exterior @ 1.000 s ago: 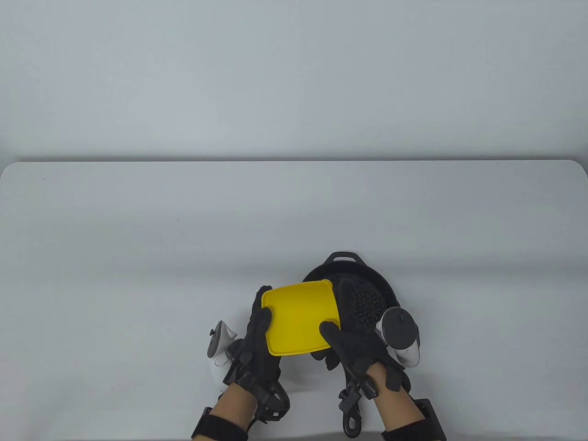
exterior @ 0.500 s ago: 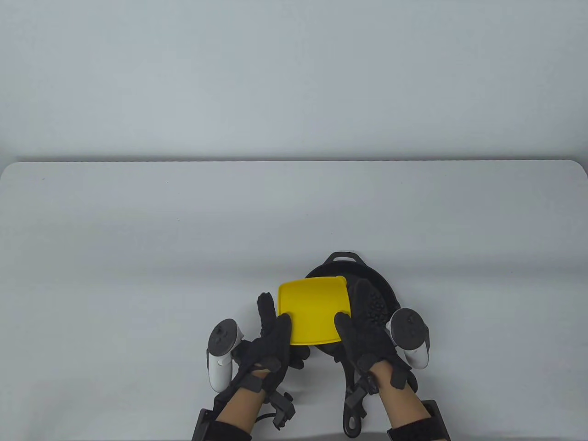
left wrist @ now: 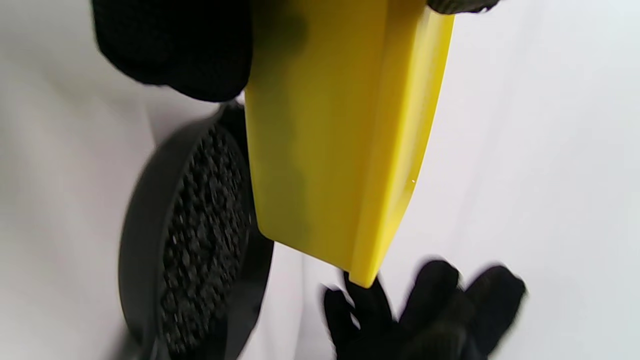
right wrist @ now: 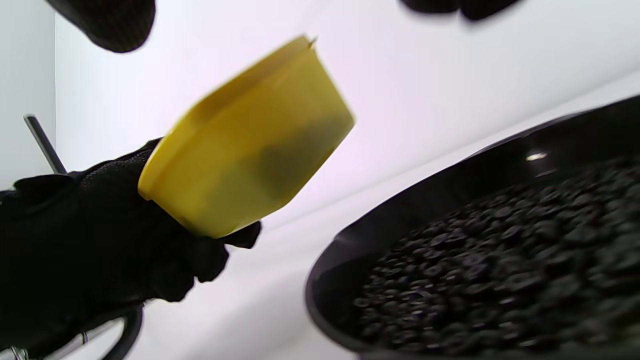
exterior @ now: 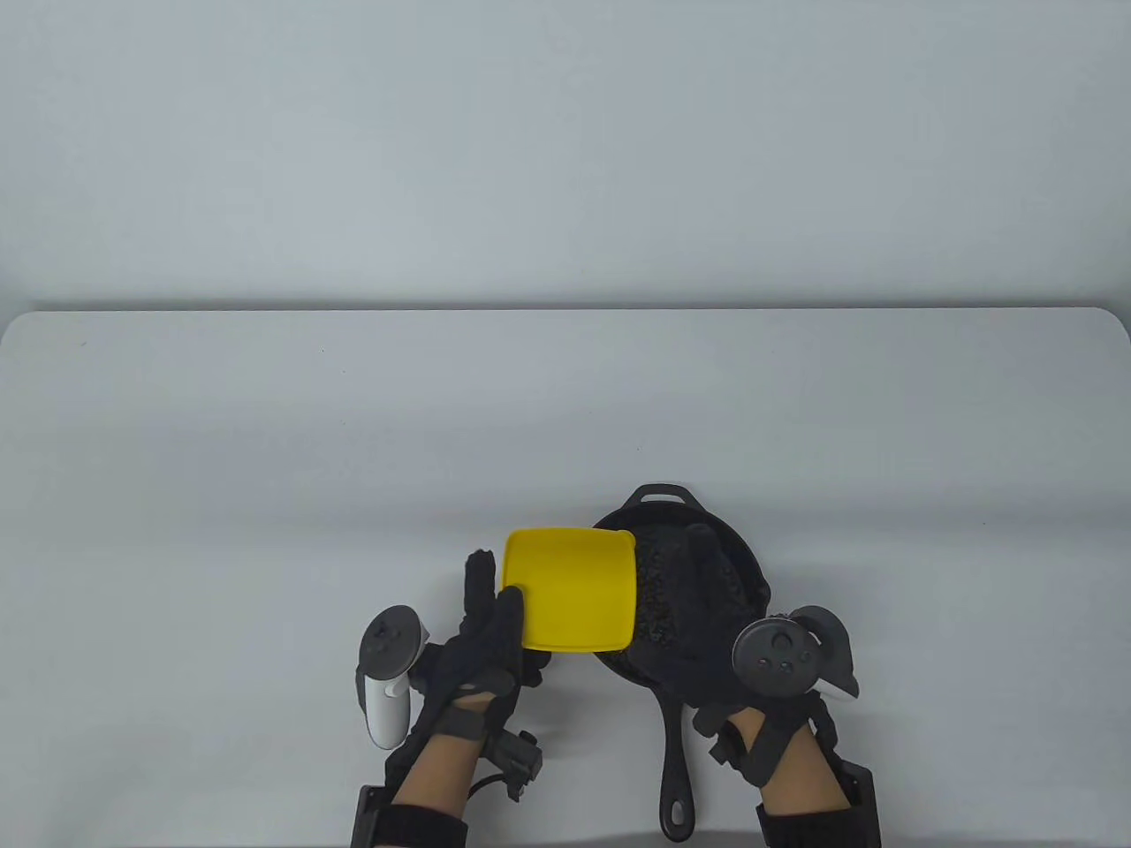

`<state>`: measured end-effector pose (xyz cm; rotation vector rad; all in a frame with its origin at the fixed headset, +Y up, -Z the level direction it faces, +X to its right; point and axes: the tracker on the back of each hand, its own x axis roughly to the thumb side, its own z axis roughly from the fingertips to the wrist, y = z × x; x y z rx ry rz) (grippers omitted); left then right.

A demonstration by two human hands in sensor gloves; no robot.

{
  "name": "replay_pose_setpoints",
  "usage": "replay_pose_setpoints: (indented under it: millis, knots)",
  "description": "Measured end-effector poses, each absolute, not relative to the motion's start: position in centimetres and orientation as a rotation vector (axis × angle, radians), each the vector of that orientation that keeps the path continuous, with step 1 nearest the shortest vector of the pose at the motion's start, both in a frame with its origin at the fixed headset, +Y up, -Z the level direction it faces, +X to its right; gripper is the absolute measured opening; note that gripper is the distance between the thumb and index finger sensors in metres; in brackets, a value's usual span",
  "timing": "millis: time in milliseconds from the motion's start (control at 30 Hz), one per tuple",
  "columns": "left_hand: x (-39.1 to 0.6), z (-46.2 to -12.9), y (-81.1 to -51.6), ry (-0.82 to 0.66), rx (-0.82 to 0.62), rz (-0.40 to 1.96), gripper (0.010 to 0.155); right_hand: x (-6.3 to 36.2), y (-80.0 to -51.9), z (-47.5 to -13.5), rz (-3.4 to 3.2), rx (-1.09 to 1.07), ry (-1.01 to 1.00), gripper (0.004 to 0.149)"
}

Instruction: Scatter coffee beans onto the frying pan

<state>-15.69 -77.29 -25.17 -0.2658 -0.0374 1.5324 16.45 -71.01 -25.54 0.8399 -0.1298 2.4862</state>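
The left hand [exterior: 486,632] gripped the near-left corner of a yellow container [exterior: 570,589], thumb on top and fingers [exterior: 479,579] along its left side, holding it lifted off the table [exterior: 265,459]. To that hand's right sat the black frying pan [exterior: 747,565], its handle [exterior: 676,760] running back toward the person; the container's right edge overlapped the pan's left rim. Coffee beans [right wrist: 500,250] lay spread over the pan's floor. The right hand [exterior: 707,609] hovered flat over the pan, fingers extended and holding nothing, just right of the container and apart from it. In the left wrist view the container [left wrist: 330,140] hung tilted beside the pan [left wrist: 145,240].
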Motion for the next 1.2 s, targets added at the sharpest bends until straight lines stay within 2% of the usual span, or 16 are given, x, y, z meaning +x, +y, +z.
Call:
replay_pose_setpoints:
  millis: [100, 133, 200, 233, 267, 367, 600, 1200]
  knots:
    - [-17.6, -25.1, -77.3, 0.050, -0.202, 1.518, 0.077, 17.8, -70.5, -25.8, 2.727, 0.706, -0.129, 0.084]
    - [-18.3, -25.1, -77.3, 0.090, -0.178, 1.504, 0.076, 18.4, -70.5, -26.1, 2.867, 0.610, -0.037, 0.084]
    - [-19.5, -25.1, -77.4, 0.152, -0.137, 1.466, 0.075, 19.4, -71.3, -26.5, 2.966, 0.444, 0.352, 0.085]
    - [-20.0, -25.1, -77.4, 0.175, -0.125, 1.449, 0.074, 20.1, -71.7, -26.7, 2.964, 0.380, 0.407, 0.085]
    - [-20.6, -25.0, -77.5, 0.211, -0.110, 1.425, 0.074, 20.3, -72.0, -26.7, 2.921, 0.342, 0.355, 0.084]
    - [-21.8, -24.8, -77.9, 0.300, -0.102, 1.392, 0.073, 21.3, -72.8, -26.8, 2.840, 0.279, 0.412, 0.083]
    - [-23.1, -24.6, -78.5, 0.453, -0.149, 1.295, 0.071, 20.9, -72.6, -26.8, 2.891, 0.269, 0.375, 0.084]
    - [-23.4, -24.9, -77.6, 0.514, -0.158, 1.046, 0.063, 20.1, -73.2, -27.1, 2.866, 0.289, 0.426, 0.084]
